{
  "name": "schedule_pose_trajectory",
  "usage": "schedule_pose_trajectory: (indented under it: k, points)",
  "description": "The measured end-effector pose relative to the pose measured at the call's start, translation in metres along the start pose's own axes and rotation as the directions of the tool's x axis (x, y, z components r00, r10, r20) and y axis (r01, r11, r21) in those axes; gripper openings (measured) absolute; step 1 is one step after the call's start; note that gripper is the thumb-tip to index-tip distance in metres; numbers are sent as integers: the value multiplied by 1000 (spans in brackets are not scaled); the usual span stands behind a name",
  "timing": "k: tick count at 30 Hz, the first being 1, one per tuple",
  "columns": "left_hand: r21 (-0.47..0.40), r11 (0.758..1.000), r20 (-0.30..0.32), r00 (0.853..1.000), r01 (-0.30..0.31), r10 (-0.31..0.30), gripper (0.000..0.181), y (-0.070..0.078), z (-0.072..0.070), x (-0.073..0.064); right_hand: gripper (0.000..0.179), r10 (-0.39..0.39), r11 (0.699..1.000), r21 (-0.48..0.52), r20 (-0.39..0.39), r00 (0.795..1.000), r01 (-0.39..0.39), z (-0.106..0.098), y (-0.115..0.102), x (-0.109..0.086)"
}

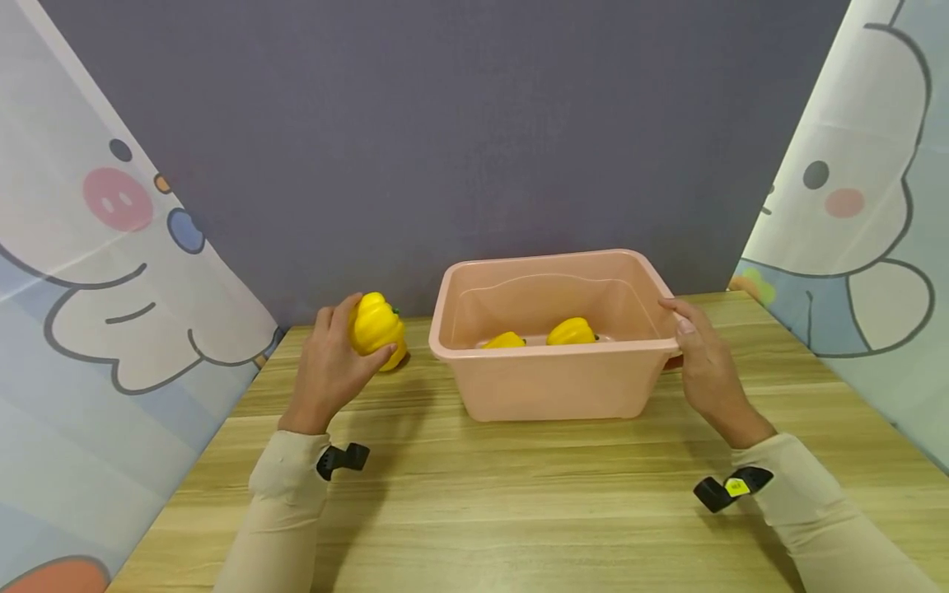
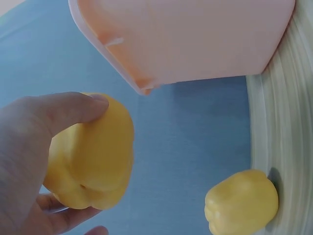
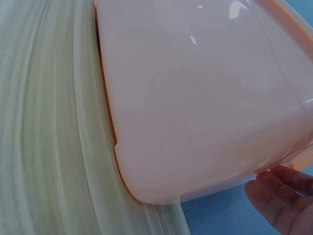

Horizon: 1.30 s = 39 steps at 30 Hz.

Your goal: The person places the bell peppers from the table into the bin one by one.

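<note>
My left hand (image 1: 326, 366) holds a yellow bell pepper (image 1: 373, 323) between thumb and fingers, left of the pink plastic bin (image 1: 552, 385). In the left wrist view the held pepper (image 2: 100, 152) shows its lobed end, with the thumb across its side. A second pepper (image 2: 242, 203) rests on the table below it, mostly covered by the held one in the head view. Two more yellow peppers lie inside the bin, the right one (image 1: 572, 331) near its middle. At the bin's right end, my right hand (image 1: 708, 366) grips the rim, its fingertips (image 3: 266, 183) under the edge.
The bin stands upright on the wood-grain table (image 1: 519, 511), close to a dark grey panel (image 1: 460, 148) at the back. Cartoon-printed sheets hang at the left (image 1: 81, 272) and right (image 1: 845, 198). Each wrist wears a small black camera.
</note>
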<state>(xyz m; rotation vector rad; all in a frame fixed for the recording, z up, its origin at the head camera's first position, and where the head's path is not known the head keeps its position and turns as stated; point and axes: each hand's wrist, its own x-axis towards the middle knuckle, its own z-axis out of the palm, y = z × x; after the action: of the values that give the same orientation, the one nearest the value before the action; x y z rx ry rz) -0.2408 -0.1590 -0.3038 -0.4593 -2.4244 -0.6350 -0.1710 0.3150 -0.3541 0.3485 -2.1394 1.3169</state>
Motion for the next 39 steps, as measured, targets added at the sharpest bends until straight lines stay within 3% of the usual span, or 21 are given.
schedule_pose_trajectory:
  k: [14, 39]
  points:
    - [-50, 998, 43, 999, 33, -30, 84, 12, -5, 12, 44, 9, 1000, -12, -5, 1000, -9, 1, 1, -1]
    - [-85, 996, 63, 998, -1, 6, 86, 28, -3, 30, 44, 8, 1000, 3, -3, 1000, -8, 1, 2, 1]
